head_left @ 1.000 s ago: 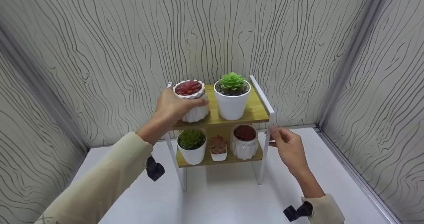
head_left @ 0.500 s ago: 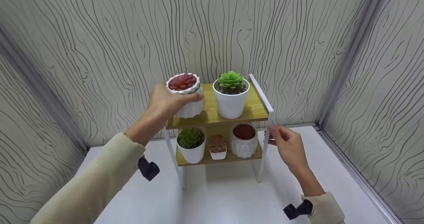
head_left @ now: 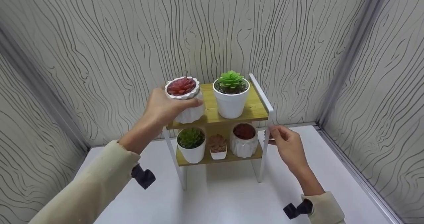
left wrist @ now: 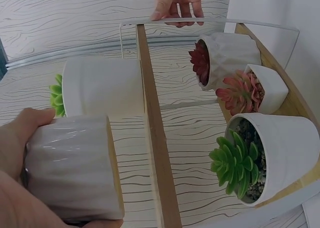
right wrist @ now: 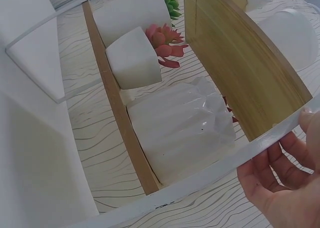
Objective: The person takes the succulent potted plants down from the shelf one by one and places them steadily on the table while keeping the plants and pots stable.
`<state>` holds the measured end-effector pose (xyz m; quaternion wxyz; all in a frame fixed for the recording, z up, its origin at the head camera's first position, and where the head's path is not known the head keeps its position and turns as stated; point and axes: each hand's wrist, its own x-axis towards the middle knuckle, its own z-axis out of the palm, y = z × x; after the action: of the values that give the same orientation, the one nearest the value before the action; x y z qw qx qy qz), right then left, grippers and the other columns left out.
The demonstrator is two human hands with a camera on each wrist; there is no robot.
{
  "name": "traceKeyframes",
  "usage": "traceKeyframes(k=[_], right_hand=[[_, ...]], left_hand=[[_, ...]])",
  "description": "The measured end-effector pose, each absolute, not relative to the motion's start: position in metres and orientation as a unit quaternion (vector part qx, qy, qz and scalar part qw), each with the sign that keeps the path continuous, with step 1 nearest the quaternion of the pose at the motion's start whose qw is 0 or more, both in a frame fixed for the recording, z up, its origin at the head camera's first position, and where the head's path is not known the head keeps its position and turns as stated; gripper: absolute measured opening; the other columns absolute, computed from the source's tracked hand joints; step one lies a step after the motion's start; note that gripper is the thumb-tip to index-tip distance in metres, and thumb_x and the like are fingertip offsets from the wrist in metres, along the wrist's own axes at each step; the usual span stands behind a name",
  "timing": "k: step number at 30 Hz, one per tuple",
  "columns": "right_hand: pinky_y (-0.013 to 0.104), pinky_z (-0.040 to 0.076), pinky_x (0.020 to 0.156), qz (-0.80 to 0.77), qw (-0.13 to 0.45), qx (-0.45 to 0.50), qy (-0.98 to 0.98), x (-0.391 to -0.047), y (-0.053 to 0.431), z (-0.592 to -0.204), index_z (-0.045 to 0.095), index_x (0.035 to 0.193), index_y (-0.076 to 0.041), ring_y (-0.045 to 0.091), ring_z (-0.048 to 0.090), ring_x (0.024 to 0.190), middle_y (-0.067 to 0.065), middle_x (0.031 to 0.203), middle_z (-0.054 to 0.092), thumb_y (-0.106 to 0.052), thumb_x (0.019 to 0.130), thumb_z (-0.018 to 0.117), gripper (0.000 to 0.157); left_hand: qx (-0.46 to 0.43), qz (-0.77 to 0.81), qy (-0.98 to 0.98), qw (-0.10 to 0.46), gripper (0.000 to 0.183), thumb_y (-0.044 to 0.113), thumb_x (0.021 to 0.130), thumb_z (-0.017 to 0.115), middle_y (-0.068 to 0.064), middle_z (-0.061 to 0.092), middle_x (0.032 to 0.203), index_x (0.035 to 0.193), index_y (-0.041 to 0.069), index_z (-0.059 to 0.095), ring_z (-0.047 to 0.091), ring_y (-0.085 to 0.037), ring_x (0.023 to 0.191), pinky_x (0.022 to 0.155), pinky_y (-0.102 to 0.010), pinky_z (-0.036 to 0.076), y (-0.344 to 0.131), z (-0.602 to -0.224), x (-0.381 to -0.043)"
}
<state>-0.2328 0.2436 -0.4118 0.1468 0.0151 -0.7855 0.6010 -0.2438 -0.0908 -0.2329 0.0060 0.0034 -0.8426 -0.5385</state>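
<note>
In the head view my left hand (head_left: 165, 105) grips a white faceted pot (left wrist: 72, 170) with a red succulent (head_left: 181, 86) in it, at the left end of the upper shelf board (head_left: 208, 98). The left wrist view shows a gap between the pot's base and that board. Beside it, on the same board, stands a smooth white pot (head_left: 231, 103) with a bright green succulent (head_left: 231, 79). My right hand (head_left: 287, 148) holds the right side of the white plant stand frame (head_left: 266, 141), thumb on one face and fingers at the other, as the right wrist view shows.
The lower board (head_left: 212, 162) bears a white pot with a green succulent (head_left: 191, 148), a small square pot with a pink succulent (head_left: 218, 148) and a faceted white pot (head_left: 244, 148) with a dark red plant. Wood-patterned walls (head_left: 212, 28) enclose the white table (head_left: 218, 204).
My left hand has carried the red succulent's pot a little to the left. It rose slightly, then came down over the last half second. My right hand has stayed on the frame.
</note>
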Motion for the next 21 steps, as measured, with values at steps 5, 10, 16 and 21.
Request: traceKeyframes(k=[5,10,16,21], right_hand=[[0.02,0.061,0.092,0.603,0.14,0.015,-0.785,-0.233,0.244,-0.411,0.071,0.12,-0.002,0.01,0.073,0.105,0.008,0.112,0.072,-0.038,0.108,0.057,0.041],[0.02,0.061,0.091,0.601,0.145,0.017,-0.786,-0.233,0.245,-0.412,0.072,0.12,-0.001,0.007,0.073,0.102,0.012,0.112,0.073,-0.037,0.109,0.057,0.04],[0.02,0.061,0.092,0.601,0.146,0.015,-0.785,-0.232,0.244,-0.412,0.071,0.121,0.0,0.003,0.073,0.101,0.004,0.107,0.074,-0.034,0.109,0.057,0.039],[0.02,0.061,0.091,0.604,0.144,0.013,-0.784,-0.233,0.244,-0.412,0.071,0.121,0.0,0.01,0.075,0.104,0.009,0.109,0.074,-0.035,0.109,0.058,0.04]], left_hand=[[-0.002,-0.539,-0.842,0.007,0.079,0.035,0.074,0.097,-0.008,0.069,0.136,0.139,0.011,0.059,0.067,-0.025,0.126,0.109,-0.041,0.056,-0.096,-0.232,-0.237],[-0.02,-0.545,-0.838,0.014,0.081,0.032,0.074,0.097,-0.008,0.068,0.138,0.142,0.012,0.057,0.066,-0.026,0.128,0.108,-0.042,0.057,-0.1,-0.231,-0.232],[-0.035,-0.531,-0.846,0.027,0.08,0.032,0.073,0.097,-0.007,0.07,0.136,0.14,0.012,0.058,0.065,-0.025,0.128,0.111,-0.043,0.054,-0.102,-0.236,-0.222],[-0.033,-0.54,-0.841,0.014,0.078,0.032,0.073,0.097,-0.007,0.071,0.134,0.138,0.012,0.059,0.066,-0.026,0.127,0.112,-0.046,0.054,-0.101,-0.239,-0.213]])
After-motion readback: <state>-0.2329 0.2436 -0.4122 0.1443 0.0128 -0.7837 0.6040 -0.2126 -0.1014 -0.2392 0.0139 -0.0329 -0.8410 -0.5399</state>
